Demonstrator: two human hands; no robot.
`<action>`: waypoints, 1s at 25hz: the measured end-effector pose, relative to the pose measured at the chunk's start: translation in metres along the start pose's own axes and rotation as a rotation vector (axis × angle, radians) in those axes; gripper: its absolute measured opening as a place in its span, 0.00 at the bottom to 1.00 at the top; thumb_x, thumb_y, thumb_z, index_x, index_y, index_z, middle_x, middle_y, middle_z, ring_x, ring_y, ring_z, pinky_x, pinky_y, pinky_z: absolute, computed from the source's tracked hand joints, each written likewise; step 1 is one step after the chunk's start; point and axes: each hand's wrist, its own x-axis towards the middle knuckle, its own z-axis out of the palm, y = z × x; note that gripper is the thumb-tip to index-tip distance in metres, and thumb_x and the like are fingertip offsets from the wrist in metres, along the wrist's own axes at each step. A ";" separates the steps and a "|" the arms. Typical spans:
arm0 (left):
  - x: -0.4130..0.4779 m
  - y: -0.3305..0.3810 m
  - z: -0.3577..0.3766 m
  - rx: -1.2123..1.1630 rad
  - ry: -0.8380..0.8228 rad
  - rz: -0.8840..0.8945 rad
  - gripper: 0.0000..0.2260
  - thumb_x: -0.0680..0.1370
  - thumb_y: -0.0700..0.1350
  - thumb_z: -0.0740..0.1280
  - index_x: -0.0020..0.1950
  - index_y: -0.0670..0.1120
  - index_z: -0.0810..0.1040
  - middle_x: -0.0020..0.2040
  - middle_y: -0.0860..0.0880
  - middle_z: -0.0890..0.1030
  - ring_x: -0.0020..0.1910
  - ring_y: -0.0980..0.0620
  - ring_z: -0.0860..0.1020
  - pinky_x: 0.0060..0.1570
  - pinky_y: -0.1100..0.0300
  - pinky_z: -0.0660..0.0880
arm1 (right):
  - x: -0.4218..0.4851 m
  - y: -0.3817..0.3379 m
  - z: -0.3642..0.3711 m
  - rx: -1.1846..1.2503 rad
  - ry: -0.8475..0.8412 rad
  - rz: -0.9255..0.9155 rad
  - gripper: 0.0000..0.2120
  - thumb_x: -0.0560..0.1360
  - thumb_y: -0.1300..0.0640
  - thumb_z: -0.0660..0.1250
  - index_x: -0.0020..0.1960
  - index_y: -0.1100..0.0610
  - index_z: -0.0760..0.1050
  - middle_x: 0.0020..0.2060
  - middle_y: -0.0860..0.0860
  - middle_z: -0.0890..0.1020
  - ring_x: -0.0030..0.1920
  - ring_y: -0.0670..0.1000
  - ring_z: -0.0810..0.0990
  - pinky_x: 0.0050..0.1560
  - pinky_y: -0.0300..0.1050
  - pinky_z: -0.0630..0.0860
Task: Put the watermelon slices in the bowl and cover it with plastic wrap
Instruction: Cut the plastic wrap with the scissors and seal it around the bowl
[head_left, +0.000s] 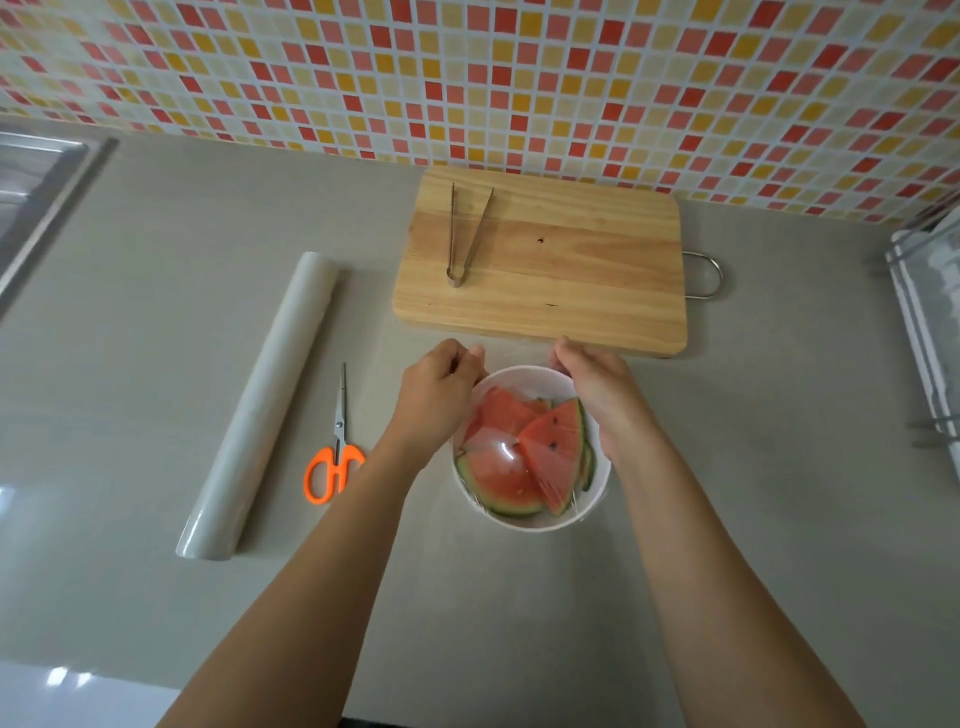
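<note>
A white bowl (540, 522) stands on the grey counter just in front of the cutting board. Several watermelon slices (550, 447) lie inside it, red flesh up, green rinds at the edges. A clear sheet of plastic wrap (501, 454) is stretched over the bowl's mouth and glints above the fruit. My left hand (436, 392) pinches the wrap at the bowl's far left rim. My right hand (602, 387) grips the wrap at the far right rim. Both hands are closed on the film.
A roll of plastic wrap (262, 410) lies diagonally on the left, with orange-handled scissors (336, 452) beside it. Behind the bowl is a wooden cutting board (571, 270) with metal tongs (465, 234) on it. A sink (36, 192) is far left, a rack (930, 322) far right.
</note>
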 end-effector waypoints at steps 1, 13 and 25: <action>0.000 0.000 0.001 -0.099 -0.015 -0.068 0.14 0.80 0.50 0.61 0.37 0.46 0.75 0.39 0.49 0.80 0.38 0.50 0.77 0.39 0.58 0.73 | 0.001 0.000 0.000 0.027 -0.011 0.008 0.13 0.76 0.49 0.63 0.35 0.52 0.76 0.31 0.41 0.79 0.30 0.36 0.77 0.30 0.29 0.68; 0.000 -0.002 0.013 -0.201 0.031 -0.006 0.13 0.83 0.50 0.56 0.40 0.47 0.67 0.35 0.51 0.73 0.33 0.55 0.71 0.31 0.63 0.70 | 0.003 0.000 -0.001 0.459 -0.070 0.306 0.11 0.74 0.49 0.67 0.38 0.53 0.81 0.30 0.44 0.78 0.27 0.44 0.77 0.37 0.43 0.75; -0.001 0.000 0.008 -0.436 -0.140 -0.107 0.12 0.73 0.52 0.69 0.36 0.50 0.68 0.32 0.50 0.71 0.31 0.51 0.71 0.34 0.55 0.71 | -0.001 0.000 -0.006 0.661 -0.303 0.348 0.06 0.59 0.54 0.75 0.31 0.54 0.79 0.25 0.46 0.77 0.24 0.47 0.76 0.29 0.37 0.74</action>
